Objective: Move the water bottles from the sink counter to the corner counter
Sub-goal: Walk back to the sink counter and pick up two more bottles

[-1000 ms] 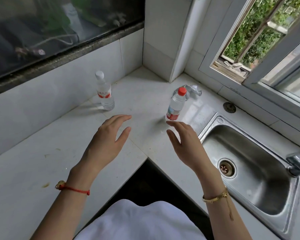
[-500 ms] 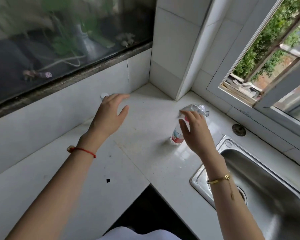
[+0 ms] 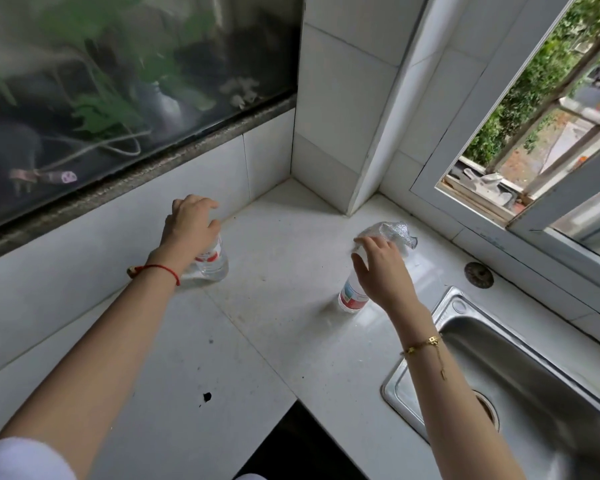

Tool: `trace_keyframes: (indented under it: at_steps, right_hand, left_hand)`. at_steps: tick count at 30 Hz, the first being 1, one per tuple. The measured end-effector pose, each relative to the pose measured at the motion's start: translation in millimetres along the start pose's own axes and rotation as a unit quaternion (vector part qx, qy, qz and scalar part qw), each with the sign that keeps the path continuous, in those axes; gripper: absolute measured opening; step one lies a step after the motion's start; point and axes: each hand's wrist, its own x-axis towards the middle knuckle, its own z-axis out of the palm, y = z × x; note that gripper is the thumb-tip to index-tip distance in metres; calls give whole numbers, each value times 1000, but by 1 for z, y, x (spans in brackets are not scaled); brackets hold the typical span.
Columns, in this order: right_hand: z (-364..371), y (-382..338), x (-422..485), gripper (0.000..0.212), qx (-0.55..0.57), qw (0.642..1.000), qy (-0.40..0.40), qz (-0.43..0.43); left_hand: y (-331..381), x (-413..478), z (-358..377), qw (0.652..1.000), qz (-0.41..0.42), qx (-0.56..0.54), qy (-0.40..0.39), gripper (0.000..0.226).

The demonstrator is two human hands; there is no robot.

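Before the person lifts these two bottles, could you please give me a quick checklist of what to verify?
1. Left hand over the top of the left bottle: ok.
2. Right hand over the top of the right bottle: ok.
3. Fingers actually closed on either bottle: cannot tell.
4. Both bottles upright on the counter: ok.
5. Crumpled wrapper clear of the right hand: not ok, right behind the fingers.

**Both hands on upright bottles**

The left hand (image 3: 189,225) covers the top of the left bottle (image 3: 212,262) by the wall; the right hand (image 3: 381,271) tops the right bottle (image 3: 351,296) near the sink (image 3: 520,372), both standing on the white table (image 3: 281,306).
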Motion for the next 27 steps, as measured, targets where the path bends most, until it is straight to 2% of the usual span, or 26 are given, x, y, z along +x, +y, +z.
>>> trace_keyframes:
  at_steps: [9, 16, 27]
  right_hand:
    - [6, 6, 4, 33, -16, 999, -21, 41]
    - [5, 9, 1, 18, 30, 998, 2, 61]
    - [-6, 0, -17, 16, 63, 997, 29, 35]
  left_hand:
    - [-9, 6, 3, 998, -46, -36, -12, 45]
    - [-5, -2, -1, 997, -40, -68, -8, 35]
    - [21, -52, 3, 990, -30, -137, 14, 30]
